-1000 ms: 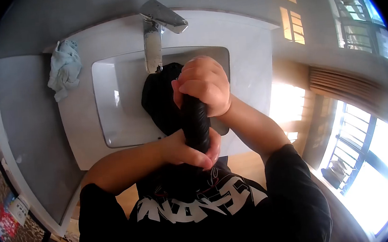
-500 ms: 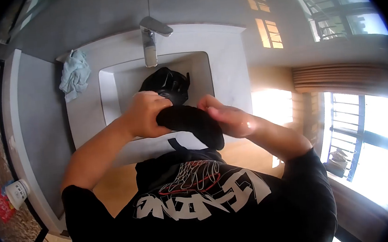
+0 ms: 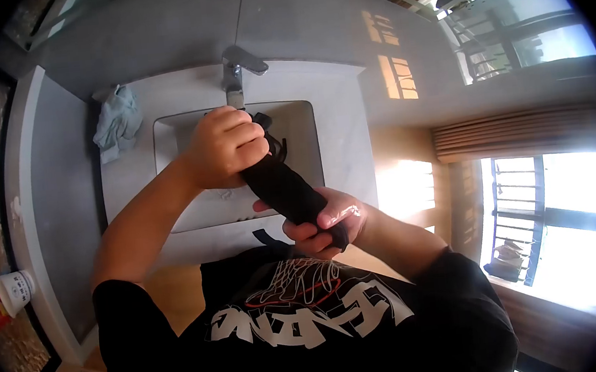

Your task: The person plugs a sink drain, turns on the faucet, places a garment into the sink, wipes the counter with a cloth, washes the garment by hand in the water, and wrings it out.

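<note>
A long, dark black fabric item [image 3: 288, 194] stretches slantwise between my two hands above the front of the sink. My left hand [image 3: 226, 146] is closed in a fist around its upper end. Lower down, my right hand [image 3: 330, 222] wraps the other end, thumb on top, and its skin shines as if wet. Dark strap-like pieces and loops stick out past my left fist over the basin. Folds and my fingers hide the item's full shape, so its exact kind does not show.
Below my hands is a white rectangular sink [image 3: 306, 124] in a pale countertop [image 3: 344, 131]. A chrome faucet [image 3: 233, 67] rises at its back edge. A light blue-grey cloth [image 3: 118, 121] lies at the back left corner. A paper cup [image 3: 15, 291] stands far left.
My left hand has risen toward the faucet and my right hand has come down. The black item has gone from a wide curved shape to a straighter, narrower one, with its bulky part no longer showing.
</note>
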`<action>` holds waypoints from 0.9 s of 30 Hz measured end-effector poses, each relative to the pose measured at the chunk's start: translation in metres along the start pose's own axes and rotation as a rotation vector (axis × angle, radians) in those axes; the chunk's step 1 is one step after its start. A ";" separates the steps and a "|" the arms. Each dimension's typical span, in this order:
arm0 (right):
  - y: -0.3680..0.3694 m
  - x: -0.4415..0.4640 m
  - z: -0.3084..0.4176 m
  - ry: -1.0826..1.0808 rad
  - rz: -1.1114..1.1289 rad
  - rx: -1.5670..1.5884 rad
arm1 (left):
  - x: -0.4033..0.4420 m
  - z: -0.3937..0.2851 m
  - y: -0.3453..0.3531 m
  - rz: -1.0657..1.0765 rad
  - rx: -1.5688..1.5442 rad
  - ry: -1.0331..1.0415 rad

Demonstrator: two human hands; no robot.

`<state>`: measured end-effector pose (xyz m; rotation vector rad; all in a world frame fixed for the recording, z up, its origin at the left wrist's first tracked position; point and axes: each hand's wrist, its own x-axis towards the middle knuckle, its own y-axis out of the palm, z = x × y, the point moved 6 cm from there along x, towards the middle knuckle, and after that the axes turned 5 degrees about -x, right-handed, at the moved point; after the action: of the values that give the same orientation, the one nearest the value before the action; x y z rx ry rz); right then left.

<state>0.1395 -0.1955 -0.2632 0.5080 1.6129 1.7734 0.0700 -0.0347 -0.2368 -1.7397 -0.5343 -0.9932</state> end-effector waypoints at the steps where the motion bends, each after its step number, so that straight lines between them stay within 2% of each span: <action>1: -0.006 -0.009 0.010 0.110 -0.189 -0.250 | 0.003 0.001 0.000 0.056 -0.008 0.008; 2: -0.014 -0.016 0.024 0.249 -0.348 -0.641 | 0.006 0.000 0.001 0.112 -0.015 0.014; 4: 0.001 -0.021 0.068 0.474 -0.643 -1.381 | 0.005 0.007 0.017 0.493 -0.097 -0.281; 5: 0.016 -0.020 0.085 0.491 -0.760 -1.577 | -0.001 0.010 0.026 0.686 -0.136 -0.427; 7: 0.020 -0.015 0.114 0.473 -0.757 -2.047 | -0.007 0.020 0.030 0.593 -0.407 -0.698; 9: 0.027 -0.003 0.136 0.516 -0.763 -2.325 | -0.014 0.021 0.033 0.523 -0.615 -0.909; 10: 0.028 0.003 0.145 0.537 -0.760 -2.459 | -0.020 0.019 0.036 0.485 -0.903 -1.083; 12: 0.025 0.012 0.155 0.089 -0.604 -2.650 | -0.015 0.011 0.038 0.495 -1.138 -1.272; 13: 0.023 0.019 0.160 -0.151 -0.504 -2.719 | -0.018 0.009 0.042 0.496 -1.283 -1.361; 14: 0.019 0.024 0.164 -0.370 -0.471 -2.706 | -0.025 0.004 0.055 0.389 -1.557 -1.435; 17: -0.004 0.042 0.175 -0.678 -0.397 -2.718 | -0.033 0.000 0.076 0.296 -1.800 -1.586; 18: -0.014 0.048 0.174 -0.761 -0.351 -2.695 | -0.037 -0.002 0.084 0.306 -1.825 -1.628; 20: -0.035 0.057 0.176 -0.935 -0.247 -2.648 | -0.037 0.000 0.095 0.325 -1.935 -1.567; 22: -0.054 0.061 0.180 -1.009 -0.263 -2.492 | -0.040 0.001 0.104 0.332 -2.007 -1.527; 27: -0.076 0.064 0.190 -1.243 -0.346 -2.194 | -0.041 0.009 0.122 0.159 -2.146 -1.452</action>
<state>0.2419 -0.0157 -0.3170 0.0352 -1.1690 1.3132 0.1407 -0.0688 -0.3396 -4.2103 0.1862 0.6615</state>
